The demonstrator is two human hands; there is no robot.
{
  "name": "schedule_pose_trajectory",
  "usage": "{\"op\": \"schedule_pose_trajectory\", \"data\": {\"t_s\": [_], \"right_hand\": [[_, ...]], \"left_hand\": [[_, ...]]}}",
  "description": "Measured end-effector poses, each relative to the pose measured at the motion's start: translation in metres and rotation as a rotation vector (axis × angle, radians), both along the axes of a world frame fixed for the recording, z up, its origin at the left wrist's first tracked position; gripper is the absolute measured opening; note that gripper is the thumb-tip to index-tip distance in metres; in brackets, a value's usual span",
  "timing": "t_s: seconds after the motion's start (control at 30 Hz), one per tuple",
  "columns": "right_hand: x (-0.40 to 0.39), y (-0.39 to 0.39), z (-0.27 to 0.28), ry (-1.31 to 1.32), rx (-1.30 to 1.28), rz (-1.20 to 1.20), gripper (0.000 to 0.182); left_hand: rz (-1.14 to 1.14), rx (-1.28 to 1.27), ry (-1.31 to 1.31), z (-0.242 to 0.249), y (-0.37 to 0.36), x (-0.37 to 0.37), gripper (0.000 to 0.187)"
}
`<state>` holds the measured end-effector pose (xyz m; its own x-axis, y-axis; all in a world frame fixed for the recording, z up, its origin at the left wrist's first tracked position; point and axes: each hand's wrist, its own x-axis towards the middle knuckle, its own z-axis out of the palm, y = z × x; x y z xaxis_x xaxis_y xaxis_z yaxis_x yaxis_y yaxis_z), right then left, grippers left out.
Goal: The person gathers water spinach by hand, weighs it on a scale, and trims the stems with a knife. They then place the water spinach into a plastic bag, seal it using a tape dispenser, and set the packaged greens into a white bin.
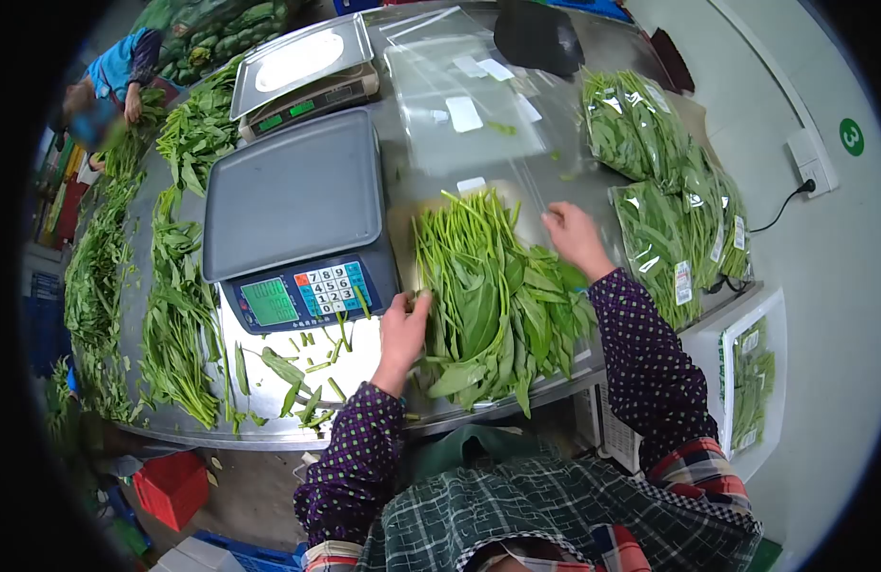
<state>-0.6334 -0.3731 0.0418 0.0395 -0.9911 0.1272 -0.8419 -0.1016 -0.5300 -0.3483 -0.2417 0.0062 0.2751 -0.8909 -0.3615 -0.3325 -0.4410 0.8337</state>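
Note:
A bunch of leafy green stalks (483, 305) lies on the metal table in front of me, its cut stems facing away and its leaves towards me. By its left edge is my left hand (402, 334), with thumb and fingers drawn together. My right hand (576, 238) is at the bunch's upper right, fingers curled closed near a clear plastic sheet. Whatever either hand pinches is too thin or blurred to make out. Left of the bunch stands a digital scale (293, 195) with a bare grey pan. Cut stem pieces (316, 367) lie below its keypad.
Packed bags of greens (664, 210) lie at the right. Clear plastic bags (450, 95) with white labels are spread at the back. A second scale (307, 71) stands behind the first. Loose greens (173, 315) line the left, where another person (121, 81) handles greens.

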Motion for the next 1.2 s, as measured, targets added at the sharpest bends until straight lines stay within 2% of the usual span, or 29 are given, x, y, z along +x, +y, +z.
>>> {"op": "schedule_pose_trajectory", "data": {"t_s": [0.03,0.1,0.17,0.2,0.27,0.3,0.37,0.4,0.43,0.47,0.53,0.63,0.67,0.7,0.77,0.8,0.87,0.9,0.97,1.0,1.03,1.1,1.13,1.17,1.2], "right_hand": [[0.001,0.002,-0.004,-0.025,0.029,0.001,0.027],[0.017,0.004,0.005,-0.058,0.052,0.004,0.027],[0.046,0.011,0.019,-0.269,0.026,0.125,0.027],[0.062,0.009,0.019,-0.277,0.02,0.117,0.027],[0.09,-0.007,0.025,0.213,0.109,0.168,0.025],[0.093,-0.014,0.018,0.209,0.094,0.166,0.025],[0.104,-0.025,0.0,0.428,0.172,0.193,0.022],[0.104,-0.025,0.005,0.301,0.209,0.179,0.02],[0.103,-0.024,0.009,0.307,0.207,0.19,0.02],[0.101,-0.016,0.022,0.164,0.185,0.278,0.02],[0.099,0.002,0.05,-0.054,0.165,0.411,0.018],[0.098,0.008,0.046,-0.148,0.093,0.471,0.02],[0.098,0.008,0.044,-0.078,-0.012,0.488,0.02],[0.1,0.008,0.041,-0.08,-0.009,0.488,0.02],[0.103,0.006,0.036,-0.173,-0.079,0.321,0.021],[0.099,-0.001,0.036,-0.174,-0.079,0.324,0.021],[0.086,-0.018,0.038,-0.72,0.139,0.002,0.021],[0.084,-0.022,0.038,-0.722,0.14,0.012,0.021],[0.082,-0.029,0.037,-0.867,0.25,0.052,0.023],[0.087,-0.028,0.031,-0.828,0.265,0.161,0.022],[0.095,-0.031,0.022,-0.826,0.268,0.16,0.022],[0.108,-0.042,-0.001,-0.579,0.052,0.283,0.021],[0.11,-0.05,-0.012,-0.435,0.067,0.308,0.021],[0.11,-0.05,-0.017,-0.443,0.068,0.308,0.021],[0.11,-0.048,-0.021,-0.247,-0.172,0.319,0.023]], "left_hand": [[-0.02,-0.063,-0.194,0.006,0.003,-0.005,0.052],[0.023,-0.123,-0.27,0.024,0.002,-0.015,0.046],[-0.027,-0.478,-0.392,0.03,-0.001,-0.019,0.038],[-0.037,-0.53,-0.401,0.034,-0.006,-0.023,0.033],[-0.088,-0.644,-0.462,0.044,-0.027,-0.023,0.031],[-0.125,-0.746,-0.518,0.05,-0.04,-0.023,0.029],[-0.168,-0.763,-0.552,0.062,-0.063,-0.02,0.032],[-0.255,-0.797,-0.629,0.066,-0.074,-0.018,0.036],[-0.334,-0.826,-0.701,0.068,-0.084,-0.017,0.04],[-0.317,-0.818,-0.693,0.068,-0.092,-0.015,0.04],[-0.551,-0.834,-0.886,0.064,-0.102,-0.011,0.046],[-0.62,-0.87,-0.916,0.063,-0.113,-0.001,0.043],[-0.614,-0.941,-0.964,0.069,-0.114,0.0,0.038],[-0.616,-0.938,-0.963,0.074,-0.115,-0.001,0.038],[-0.624,-0.909,-1.054,0.083,-0.114,-0.001,0.037],[-0.621,-0.907,-1.055,0.087,-0.111,-0.001,0.037],[-0.554,-0.69,-1.13,0.093,-0.096,0.0,0.032],[-0.546,-0.687,-1.136,0.099,-0.087,0.004,0.032],[-0.321,-0.802,-1.142,0.115,-0.07,0.021,0.027],[-0.247,-0.806,-1.169,0.124,-0.067,0.033,0.028],[-0.169,-0.811,-1.193,0.132,-0.065,0.048,0.03],[-0.022,-0.775,-1.181,0.142,-0.049,0.079,0.029],[0.041,-0.746,-1.19,0.135,-0.037,0.099,0.031],[0.102,-0.723,-1.202,0.125,-0.023,0.123,0.032],[0.165,-0.667,-1.284,0.111,-0.006,0.155,0.033]]}}
